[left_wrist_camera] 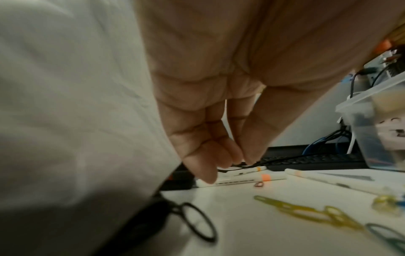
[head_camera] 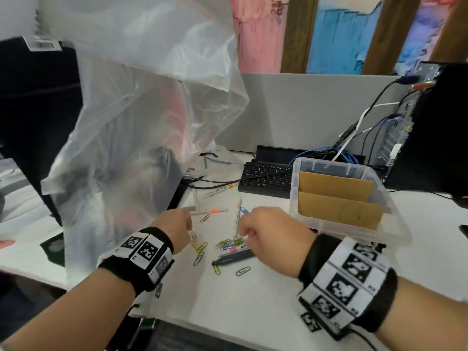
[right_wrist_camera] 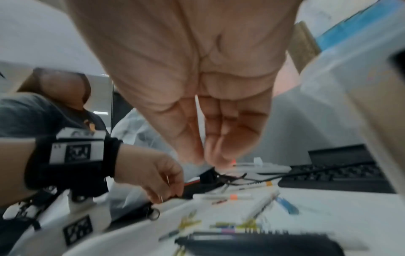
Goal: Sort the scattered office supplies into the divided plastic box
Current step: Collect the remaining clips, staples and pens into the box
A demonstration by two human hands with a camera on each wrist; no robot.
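Note:
Pens and coloured paper clips lie scattered on the white table. My left hand (head_camera: 186, 220) (left_wrist_camera: 237, 160) hovers over the near end of a white marker with an orange band (head_camera: 210, 211) (left_wrist_camera: 265, 177). Its thumb tip is close to its fingertips, and I see nothing between them. My right hand (head_camera: 247, 230) (right_wrist_camera: 203, 158) hangs over a heap of paper clips (head_camera: 231, 243) and a dark pen (head_camera: 233, 258), fingers straight, pointing down and holding nothing. A thin white pen (head_camera: 237, 219) lies just left of it. The clear plastic box (head_camera: 293, 198) with cardboard dividers (head_camera: 336, 186) stands right of both hands.
A big clear plastic bag (head_camera: 141, 110) rises at the left. A black keyboard (head_camera: 266, 176), cables (head_camera: 324, 150) and a computer tower (head_camera: 430, 122) fill the back right. A black ring (left_wrist_camera: 197, 223) lies by the table's left edge. Another person (right_wrist_camera: 43, 112) sits beyond.

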